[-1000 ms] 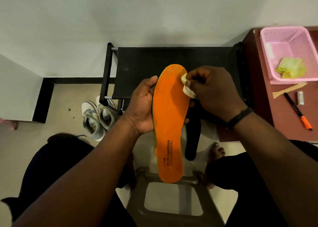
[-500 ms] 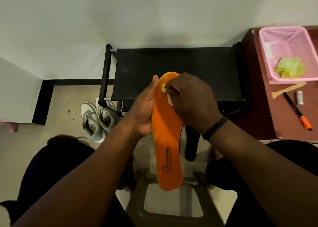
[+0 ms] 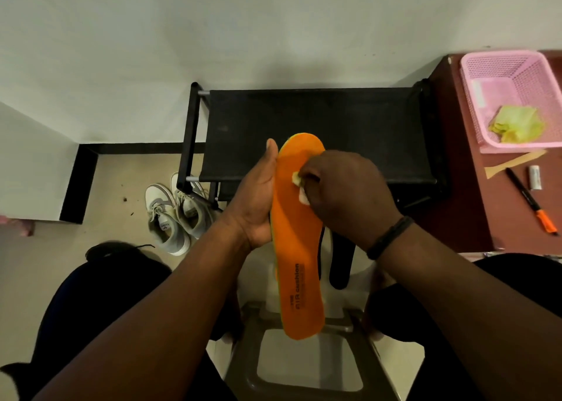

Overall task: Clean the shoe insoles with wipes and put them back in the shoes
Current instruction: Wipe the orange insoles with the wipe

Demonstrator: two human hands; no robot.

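Note:
An orange insole (image 3: pixel 299 257) with dark lettering near its heel stands lengthwise in front of me. My left hand (image 3: pixel 258 200) grips its left edge from behind, thumb along the rim. My right hand (image 3: pixel 343 187) pinches a small crumpled wipe (image 3: pixel 299 184) and presses it on the insole's upper part. A dark second insole (image 3: pixel 342 260) lies below, mostly hidden behind the orange one and my right wrist. A pair of grey and white shoes (image 3: pixel 175 215) sits on the floor to the left, beside the rack's leg.
A black fabric shoe rack (image 3: pixel 304 120) stands against the wall. On the red-brown table (image 3: pixel 474 206) at right are a pink basket (image 3: pixel 474 75) holding a used yellow-green wipe (image 3: pixel 517 124), a marker (image 3: pixel 532 206) and a small white tube (image 3: pixel 535 177). A grey stool (image 3: pixel 243 367) is between my knees.
My right hand with the wipe moved from the insole's right edge inward and down over its upper surface. The insole dropped slightly in view.

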